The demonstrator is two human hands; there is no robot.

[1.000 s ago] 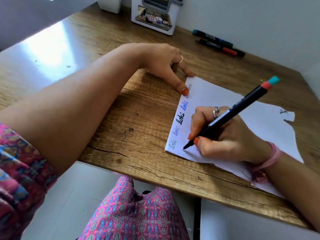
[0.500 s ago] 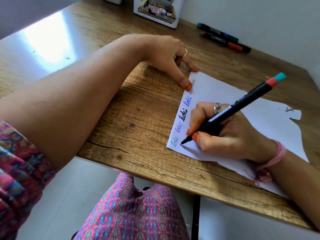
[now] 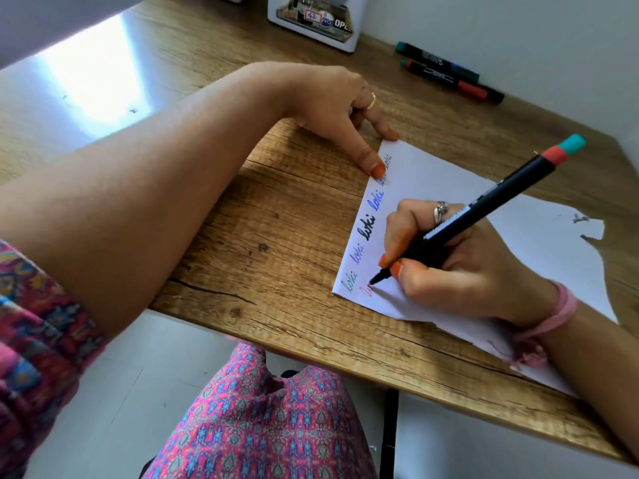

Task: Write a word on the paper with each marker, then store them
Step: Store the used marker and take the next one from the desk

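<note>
On the wooden tabletop (image 3: 276,219) lies the paper (image 3: 449,188), its near edge lined with written words in green, blue and black. The right hand (image 3: 460,267) grips a black marker (image 3: 460,226) (red and teal caps stacked on its rear end), tip touching the paper beside a fresh red stroke. The left hand (image 3: 332,108) rests relaxed, a straight fingertip pressing the paper's far corner. Two capped markers (image 3: 446,72) lie near the wall, beside a white box (image 3: 314,22).
</note>
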